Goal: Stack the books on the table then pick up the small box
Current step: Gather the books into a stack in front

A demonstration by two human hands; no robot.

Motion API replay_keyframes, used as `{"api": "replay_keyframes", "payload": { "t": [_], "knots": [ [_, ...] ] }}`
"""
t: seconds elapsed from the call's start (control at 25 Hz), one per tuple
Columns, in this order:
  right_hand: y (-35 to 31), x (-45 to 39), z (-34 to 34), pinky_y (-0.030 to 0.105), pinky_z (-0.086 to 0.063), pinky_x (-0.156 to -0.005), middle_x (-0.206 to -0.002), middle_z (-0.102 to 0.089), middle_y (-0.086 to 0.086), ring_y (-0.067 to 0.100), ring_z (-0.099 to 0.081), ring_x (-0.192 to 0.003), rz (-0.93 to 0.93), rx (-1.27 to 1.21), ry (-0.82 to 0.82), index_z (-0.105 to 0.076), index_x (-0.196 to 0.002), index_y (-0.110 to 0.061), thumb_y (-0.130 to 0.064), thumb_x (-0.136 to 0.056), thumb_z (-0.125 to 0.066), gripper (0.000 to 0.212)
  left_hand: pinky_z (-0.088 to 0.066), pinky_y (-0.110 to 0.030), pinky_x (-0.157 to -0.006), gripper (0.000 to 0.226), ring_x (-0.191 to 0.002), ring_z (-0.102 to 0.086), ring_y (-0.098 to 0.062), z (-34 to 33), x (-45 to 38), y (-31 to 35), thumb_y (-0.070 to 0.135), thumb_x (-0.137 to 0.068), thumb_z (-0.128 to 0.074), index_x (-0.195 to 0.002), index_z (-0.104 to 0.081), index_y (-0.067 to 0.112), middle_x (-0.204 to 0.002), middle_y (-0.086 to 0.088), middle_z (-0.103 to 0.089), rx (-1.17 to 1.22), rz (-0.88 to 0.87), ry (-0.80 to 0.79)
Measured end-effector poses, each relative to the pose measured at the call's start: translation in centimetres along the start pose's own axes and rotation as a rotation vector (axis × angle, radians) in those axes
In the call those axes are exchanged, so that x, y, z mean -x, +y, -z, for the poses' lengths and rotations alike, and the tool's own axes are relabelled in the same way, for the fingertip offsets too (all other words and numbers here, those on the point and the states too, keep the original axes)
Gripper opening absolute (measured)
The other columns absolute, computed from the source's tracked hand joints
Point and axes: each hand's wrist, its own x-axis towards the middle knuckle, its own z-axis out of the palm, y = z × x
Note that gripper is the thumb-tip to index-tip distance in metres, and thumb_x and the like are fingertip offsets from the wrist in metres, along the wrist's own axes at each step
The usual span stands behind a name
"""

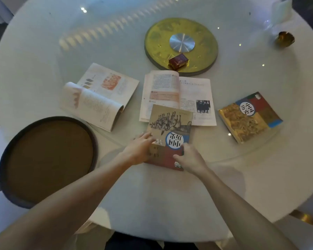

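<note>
A closed book with a horse picture and red lower cover (170,127) lies in front of me, its far end overlapping an open book (177,94). My left hand (140,150) rests flat on its left edge and my right hand (189,158) grips its near right corner. Another open book (99,94) lies to the left with pages curling up. A closed book with a yellow and blue cover (249,117) sits to the right. The small red box (178,60) stands on the front of a gold round plate (159,38).
The round white table (43,56) carries a glass turntable. A dark-rimmed brown round tray (47,159) sits at the near left edge. A small gold cup (284,39) and a glass stand at the far right. White chairs surround the table.
</note>
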Motion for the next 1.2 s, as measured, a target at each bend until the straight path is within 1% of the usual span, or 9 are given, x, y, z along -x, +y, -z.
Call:
{"api": "replay_keyframes", "payload": {
  "t": [0.08, 0.2, 0.44, 0.56, 0.72, 0.92, 1.04, 1.12, 1.2],
  "knots": [
    [0.3, -0.1, -0.8, 0.044, -0.055, -0.087, -0.119, -0.060, 0.010, 0.028, -0.061, -0.105, -0.101, -0.045, 0.057, -0.059, -0.112, -0.011, -0.036, -0.089, -0.070, 0.036, -0.019, -0.053, -0.122, 0.079, -0.155, -0.008, -0.030, -0.8, 0.0, -0.3, 0.010, -0.085, -0.068, -0.155, -0.032, 0.023, -0.169, -0.006, -0.010, -0.147, -0.011, -0.066],
    [0.8, 0.6, -2.0, 0.041, -0.052, -0.088, -0.125, -0.057, 0.012, 0.032, -0.060, -0.113, -0.178, -0.044, 0.052, -0.054, -0.121, -0.007, -0.033, -0.090, -0.069, 0.043, -0.020, -0.054, -0.121, 0.086, -0.155, -0.006, -0.032, -2.4, 0.5, -0.5, 0.003, -0.082, -0.067, -0.156, -0.026, 0.021, -0.169, -0.010, -0.006, -0.263, -0.019, -0.128],
    [2.0, 0.3, -3.1, 0.045, -0.057, -0.075, -0.109, -0.068, 0.013, 0.030, -0.069, -0.094, -0.326, -0.479, 0.041, -0.054, -0.110, -0.009, -0.023, -0.080, -0.072, 0.038, -0.036, -0.048, -0.111, 0.079, -0.142, -0.029, -0.037, -3.8, 0.8, -0.7, 0.007, -0.074, -0.069, -0.146, -0.035, 0.012, -0.159, -0.017, -0.028, -0.387, -0.090, -0.013],
    [2.3, 0.6, -2.3, 0.045, -0.059, -0.078, -0.099, -0.070, 0.010, 0.023, -0.069, -0.082, -0.287, -0.596, 0.082, -0.062, -0.098, -0.014, -0.009, -0.089, -0.064, 0.010, -0.037, -0.048, -0.110, 0.081, -0.136, -0.038, -0.038, -4.5, 1.5, -0.6, 0.032, -0.072, -0.071, -0.144, -0.041, 0.011, -0.153, -0.017, -0.037, -0.383, -0.123, -0.036],
    [2.4, 1.0, -0.2, 0.038, -0.056, -0.078, -0.109, -0.070, 0.005, 0.022, -0.069, -0.094, -0.165, -0.617, 0.121, -0.062, -0.118, -0.018, -0.009, -0.102, -0.048, 0.023, -0.041, -0.042, -0.107, 0.082, -0.126, -0.051, -0.030, -4.5, 2.7, 0.7, 0.063, -0.078, -0.060, -0.145, -0.041, 0.020, -0.142, -0.006, -0.054, -0.253, -0.181, -0.041],
    [2.1, 0.3, 4.1, 0.041, -0.060, -0.073, -0.107, -0.077, 0.004, 0.031, -0.074, -0.096, -0.012, -0.490, -0.028, -0.071, -0.122, -0.023, -0.007, -0.100, -0.054, 0.032, -0.026, -0.045, -0.122, 0.070, -0.151, -0.027, -0.025, -0.5, 1.3, 1.6, 0.038, -0.095, -0.060, -0.155, -0.031, 0.018, -0.163, -0.006, -0.032, -0.066, -0.239, 0.282],
    [0.8, -0.1, 7.0, 0.042, -0.058, -0.090, -0.112, -0.075, -0.005, 0.022, -0.071, -0.103, 0.155, -0.194, -0.192, -0.074, -0.121, -0.023, -0.010, -0.098, -0.060, 0.030, -0.015, -0.052, -0.124, 0.071, -0.155, -0.015, -0.025, 2.8, -0.9, 1.5, 0.041, -0.095, -0.060, -0.156, -0.030, 0.020, -0.165, -0.001, -0.024, -0.187, -0.239, 0.256],
    [-0.3, 0.1, 8.1, 0.046, -0.060, -0.087, -0.111, -0.077, -0.006, 0.021, -0.073, -0.101, 0.185, -0.087, -0.288, -0.076, -0.120, -0.025, -0.019, -0.097, -0.064, 0.027, -0.029, -0.051, -0.119, 0.058, -0.146, -0.039, -0.027, 4.2, -1.7, 1.2, 0.043, -0.094, -0.061, -0.146, -0.048, 0.021, -0.150, 0.002, -0.051, -0.195, -0.208, 0.102],
    [-0.8, 0.5, 8.7, 0.044, -0.061, -0.072, -0.101, -0.080, 0.002, 0.021, -0.077, -0.087, 0.159, -0.213, -0.250, -0.077, -0.109, -0.020, -0.024, -0.094, -0.070, 0.017, -0.054, -0.042, -0.093, 0.029, -0.110, -0.066, -0.027, 4.7, -1.6, 0.4, 0.035, -0.098, -0.057, -0.119, -0.067, 0.020, -0.116, -0.001, -0.073, 0.010, -0.162, -0.055]
  ]
}}
